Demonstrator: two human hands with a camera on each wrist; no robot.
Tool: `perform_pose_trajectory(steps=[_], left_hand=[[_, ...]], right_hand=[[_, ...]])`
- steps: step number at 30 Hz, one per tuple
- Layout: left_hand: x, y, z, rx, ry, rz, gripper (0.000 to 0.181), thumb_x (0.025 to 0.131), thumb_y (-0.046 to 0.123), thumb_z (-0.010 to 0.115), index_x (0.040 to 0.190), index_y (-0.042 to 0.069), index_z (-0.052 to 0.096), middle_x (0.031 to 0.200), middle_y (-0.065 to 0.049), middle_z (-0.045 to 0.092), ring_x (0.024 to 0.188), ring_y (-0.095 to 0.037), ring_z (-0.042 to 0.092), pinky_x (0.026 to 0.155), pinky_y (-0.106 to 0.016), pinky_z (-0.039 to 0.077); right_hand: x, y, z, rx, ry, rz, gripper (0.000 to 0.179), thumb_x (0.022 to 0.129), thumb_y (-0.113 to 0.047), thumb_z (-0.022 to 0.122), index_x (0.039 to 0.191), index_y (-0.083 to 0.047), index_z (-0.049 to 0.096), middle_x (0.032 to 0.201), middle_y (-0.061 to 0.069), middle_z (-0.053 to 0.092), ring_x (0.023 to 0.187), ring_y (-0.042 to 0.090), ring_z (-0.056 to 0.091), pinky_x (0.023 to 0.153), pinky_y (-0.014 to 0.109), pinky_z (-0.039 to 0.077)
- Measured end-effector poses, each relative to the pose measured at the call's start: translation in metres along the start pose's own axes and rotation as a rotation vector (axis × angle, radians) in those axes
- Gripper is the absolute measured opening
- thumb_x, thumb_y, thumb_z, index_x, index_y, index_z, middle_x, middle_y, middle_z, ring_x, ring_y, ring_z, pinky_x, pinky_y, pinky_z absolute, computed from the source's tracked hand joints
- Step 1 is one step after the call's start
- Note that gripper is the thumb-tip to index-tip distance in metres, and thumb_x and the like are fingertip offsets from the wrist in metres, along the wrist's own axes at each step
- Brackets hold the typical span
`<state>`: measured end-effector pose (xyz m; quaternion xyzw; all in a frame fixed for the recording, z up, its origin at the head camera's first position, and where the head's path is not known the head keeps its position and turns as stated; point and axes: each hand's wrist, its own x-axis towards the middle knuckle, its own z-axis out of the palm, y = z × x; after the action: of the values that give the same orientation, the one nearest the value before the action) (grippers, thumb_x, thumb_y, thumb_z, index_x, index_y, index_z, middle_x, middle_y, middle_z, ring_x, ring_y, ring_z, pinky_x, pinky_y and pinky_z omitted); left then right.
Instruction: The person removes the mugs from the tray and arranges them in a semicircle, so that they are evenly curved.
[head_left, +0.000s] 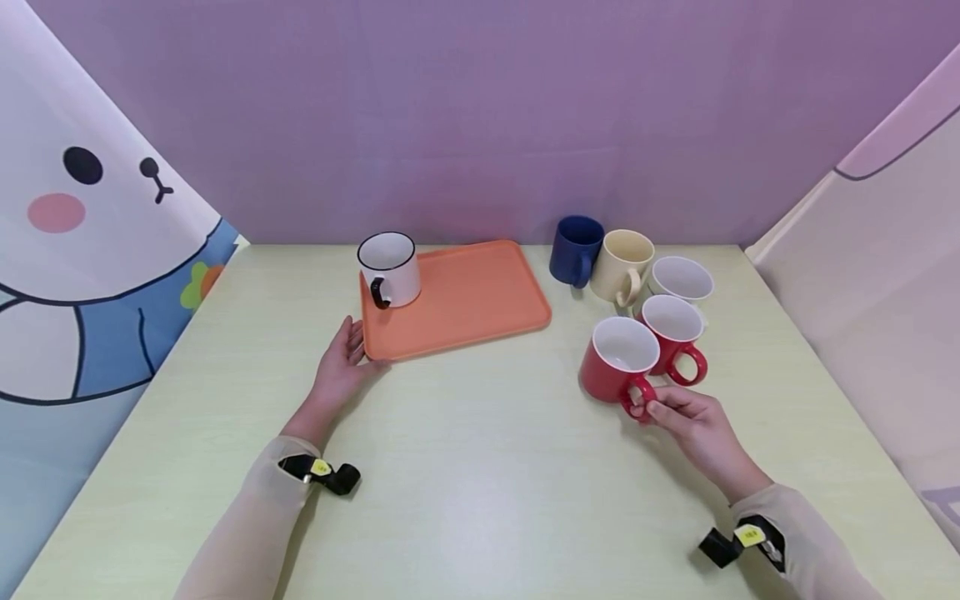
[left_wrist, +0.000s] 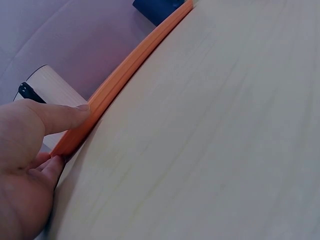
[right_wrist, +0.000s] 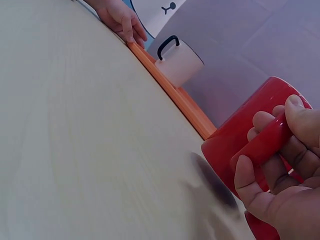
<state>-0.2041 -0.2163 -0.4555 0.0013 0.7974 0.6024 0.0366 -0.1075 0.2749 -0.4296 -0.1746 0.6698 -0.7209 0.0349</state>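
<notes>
My right hand (head_left: pixel 693 425) grips the handle of a red mug (right_wrist: pixel 240 122) with a white inside. The mug is raised off the table, its shadow falling apart from its base in the right wrist view. At the near left corner of an orange tray (head_left: pixel 472 292), my left hand (head_left: pixel 345 362) holds the corner, thumb along the front edge and fingers at the left side. On the tray's left part stands a white mug (head_left: pixel 401 279) with a black rim and black handle. Just behind the raised mug is a second red mug (head_left: pixel 667 333), handle toward the right.
Right of the tray, a dark blue mug (head_left: pixel 573 250), a cream mug (head_left: pixel 618 267) and a white-lined mug (head_left: pixel 682 279), partly hidden by the second red one, stand close together. A purple backdrop (head_left: pixel 480 125) rises behind the pale table (head_left: pixel 465 467).
</notes>
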Motion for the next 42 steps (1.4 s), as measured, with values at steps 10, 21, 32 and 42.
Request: perform_pose_trajectory(steps=[10,21,32,42], left_hand=[[-0.002,0.001,0.000,-0.015,-0.003,-0.004,0.102,0.091,0.002,0.071,0.159,0.005,-0.006,0.164,-0.017,0.015,0.147,-0.032,0.025,0.119,-0.042,0.028],[0.001,-0.002,0.000,-0.020,-0.005,0.010,0.102,0.091,0.001,0.070,0.159,0.005,-0.006,0.164,-0.018,0.015,0.147,-0.032,0.025,0.119,-0.042,0.029],[0.000,0.000,0.000,-0.006,-0.005,-0.002,0.103,0.091,0.004,0.071,0.160,0.009,-0.006,0.164,-0.015,0.014,0.147,-0.032,0.025,0.118,-0.043,0.030],[0.001,-0.002,0.000,-0.003,-0.001,0.004,0.102,0.092,0.002,0.070,0.159,0.006,-0.006,0.164,-0.017,0.014,0.147,-0.032,0.025,0.118,-0.043,0.030]], right_hand=[[-0.008,0.004,-0.008,0.097,-0.034,-0.040,0.031,0.098,0.017,0.043,0.109,0.007,0.070,0.100,0.005,0.074,0.094,0.012,0.069,0.085,0.025,0.059],[-0.011,0.005,-0.018,0.145,-0.040,-0.017,0.036,0.099,0.017,0.041,0.112,0.003,0.072,0.102,0.005,0.074,0.096,0.012,0.069,0.086,0.025,0.058],[-0.009,0.004,-0.029,0.130,-0.065,0.002,0.038,0.097,0.018,0.041,0.112,0.001,0.073,0.103,0.005,0.074,0.096,0.012,0.070,0.085,0.025,0.059],[-0.002,-0.002,-0.042,0.086,-0.196,0.057,0.039,0.097,0.017,0.040,0.113,0.001,0.072,0.106,0.005,0.074,0.098,0.015,0.070,0.087,0.030,0.059]])
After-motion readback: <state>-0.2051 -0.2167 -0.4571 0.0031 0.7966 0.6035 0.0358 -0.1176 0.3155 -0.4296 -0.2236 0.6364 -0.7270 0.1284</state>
